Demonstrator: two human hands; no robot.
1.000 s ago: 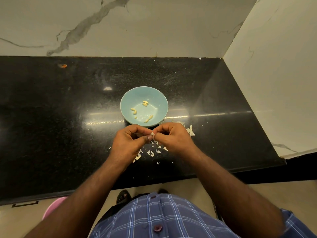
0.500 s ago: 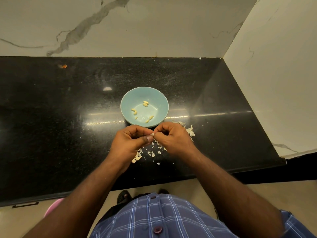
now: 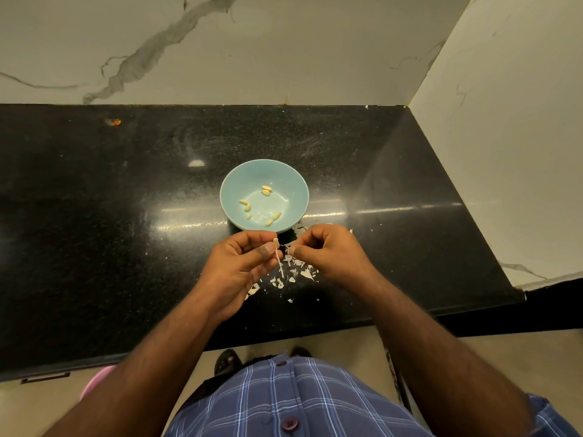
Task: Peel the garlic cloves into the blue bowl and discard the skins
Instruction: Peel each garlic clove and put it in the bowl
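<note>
One head-worn wide-angle camera looks forward and steeply down onto a black counter [image 3: 94, 247] set in a wall corner. It sits close above the person's forearms and shirt [image 3: 299, 402], which fill the lower frame.

The counter [image 3: 94, 216] under my work is black speckled stone, polished to a gloss — it throws back a bright streak of light either side of the blue bowl [image 3: 296, 184]. The bowl looks like glazed ceramic, smooth with a soft sheen. Just nearer me than the bowl lie garlic skins [image 3: 298, 272] — thin, papery, matt white flakes. Behind the bowl, the wall [image 3: 284, 48] is pale veined marble, smooth. My shirt [image 3: 315, 402] is woven checked cloth.
</note>
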